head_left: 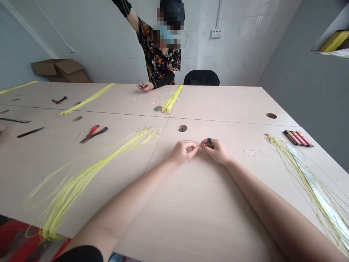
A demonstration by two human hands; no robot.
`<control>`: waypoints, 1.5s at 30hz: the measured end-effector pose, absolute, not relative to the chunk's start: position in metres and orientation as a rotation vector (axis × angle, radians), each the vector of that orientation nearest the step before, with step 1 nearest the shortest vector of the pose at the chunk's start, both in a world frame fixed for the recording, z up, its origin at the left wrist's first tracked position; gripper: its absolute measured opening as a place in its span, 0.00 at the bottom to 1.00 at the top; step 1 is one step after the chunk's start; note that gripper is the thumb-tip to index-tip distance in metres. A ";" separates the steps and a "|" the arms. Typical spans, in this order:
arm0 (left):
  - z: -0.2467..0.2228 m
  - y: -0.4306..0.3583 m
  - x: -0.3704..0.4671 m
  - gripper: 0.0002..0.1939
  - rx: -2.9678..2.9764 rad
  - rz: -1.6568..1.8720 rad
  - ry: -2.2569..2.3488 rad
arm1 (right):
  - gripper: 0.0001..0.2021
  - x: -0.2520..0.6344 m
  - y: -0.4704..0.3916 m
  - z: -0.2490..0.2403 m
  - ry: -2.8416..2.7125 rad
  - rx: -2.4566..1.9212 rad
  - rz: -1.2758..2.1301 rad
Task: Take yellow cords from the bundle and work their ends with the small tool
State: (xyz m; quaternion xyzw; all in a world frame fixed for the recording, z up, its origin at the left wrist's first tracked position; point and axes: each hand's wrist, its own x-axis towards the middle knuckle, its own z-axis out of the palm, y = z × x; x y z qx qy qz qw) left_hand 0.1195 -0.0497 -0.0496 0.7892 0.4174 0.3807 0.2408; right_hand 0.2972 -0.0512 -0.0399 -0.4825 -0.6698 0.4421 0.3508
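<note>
My left hand (184, 152) is over the near table, thumb and forefinger pinched together. A short thin strand shows just below its fingers, but what the fingertips hold is too small to name. Fingertip to fingertip with it, my right hand (218, 152) is closed around a small black-and-yellow tool (210, 143), whose kind I cannot make out. Its thumb and forefinger also pinch at the same tiny spot. Left of my hands lies a bundle of yellow cords (89, 173) with small metal ends; another cord bundle (297, 163) lies at the right.
Red-and-black pliers (92, 134) and a black pen-like tool (31, 132) lie at the left. Several batteries (298, 138) sit at the right near a small label (249, 152). Opposite, a co-worker (160, 54) raises an arm with a cord beside another yellow bundle (171, 101). The table has round holes (182, 128).
</note>
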 end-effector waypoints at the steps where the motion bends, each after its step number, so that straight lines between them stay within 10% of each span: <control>1: -0.049 -0.050 0.119 0.10 2.154 1.042 1.138 | 0.14 0.297 -0.052 -0.039 -1.733 -1.253 1.145; 45: -0.050 -0.051 0.121 0.09 2.257 1.004 1.088 | 0.07 0.296 -0.048 -0.045 -1.818 -1.201 1.053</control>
